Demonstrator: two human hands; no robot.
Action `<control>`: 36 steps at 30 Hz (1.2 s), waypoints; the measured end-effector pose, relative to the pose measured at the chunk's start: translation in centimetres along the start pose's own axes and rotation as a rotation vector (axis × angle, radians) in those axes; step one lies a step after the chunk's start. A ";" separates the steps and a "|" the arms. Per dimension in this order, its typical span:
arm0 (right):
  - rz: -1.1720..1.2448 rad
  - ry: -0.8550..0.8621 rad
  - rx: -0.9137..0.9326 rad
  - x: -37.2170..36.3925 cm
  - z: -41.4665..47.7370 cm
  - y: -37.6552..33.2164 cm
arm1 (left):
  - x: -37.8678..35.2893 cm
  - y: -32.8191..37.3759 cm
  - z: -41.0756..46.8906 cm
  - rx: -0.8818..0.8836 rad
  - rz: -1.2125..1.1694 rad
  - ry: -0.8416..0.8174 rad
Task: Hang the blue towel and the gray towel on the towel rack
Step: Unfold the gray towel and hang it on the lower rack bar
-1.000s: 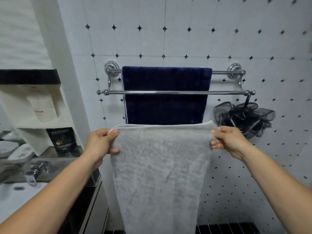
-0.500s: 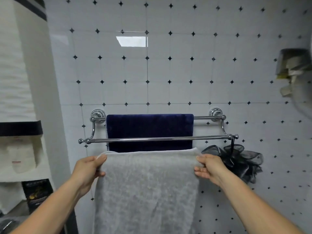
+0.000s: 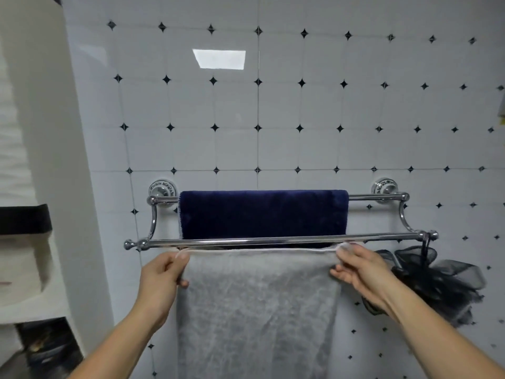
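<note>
Single head cam, wide-angle, faces the tiled wall (image 3: 273,149) square-on, close in. Towel rack (image 3: 281,240) sits centre-low; forearms enter from 7 and 5 o'clock. Edges bow from lens distortion. No second view, so no overlap.

Home bathroom: tiled wall (image 3: 300,105), towel rack (image 3: 273,240), bath pouf (image 3: 437,280).

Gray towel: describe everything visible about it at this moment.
The gray towel is a light gray, fuzzy terry cloth with a whitish hemmed top edge. It hangs flat and vertical, its lower end cut off by the frame. The left hand and right hand each pinch a top corner, stretching the edge taut just under the front bar of the towel rack. It is not yet draped over that bar. It covers the lower part of the blue towel behind.
</note>
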State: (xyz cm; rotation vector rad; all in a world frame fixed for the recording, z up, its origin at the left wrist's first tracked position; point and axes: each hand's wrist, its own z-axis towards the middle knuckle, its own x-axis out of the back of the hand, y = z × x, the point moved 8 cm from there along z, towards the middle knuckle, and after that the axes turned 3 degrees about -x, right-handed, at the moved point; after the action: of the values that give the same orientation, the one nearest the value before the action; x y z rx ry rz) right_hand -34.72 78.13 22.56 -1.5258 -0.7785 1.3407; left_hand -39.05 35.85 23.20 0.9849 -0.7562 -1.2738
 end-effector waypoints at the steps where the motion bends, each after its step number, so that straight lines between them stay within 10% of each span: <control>1: -0.038 -0.011 -0.013 0.1 -0.1 0.3 | 0.1 -0.2 0.0 -0.009 0.027 -0.013; 11: -0.092 0.094 -0.051 0.6 0.6 -0.2 | 0.1 0.0 0.5 0.069 -0.069 0.052; 26: 0.780 -0.137 0.079 -2.9 1.7 -3.4 | -5.2 3.5 0.7 0.150 -1.202 0.024; 36: 0.481 0.007 0.066 -2.5 2.1 -3.2 | -5.2 2.8 1.2 0.147 -0.847 0.253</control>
State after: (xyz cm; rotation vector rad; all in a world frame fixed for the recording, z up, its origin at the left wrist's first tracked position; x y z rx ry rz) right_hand -36.95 77.54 26.53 -1.7287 -0.3649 1.6862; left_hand -39.78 40.78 26.54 1.6468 -0.2180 -1.7695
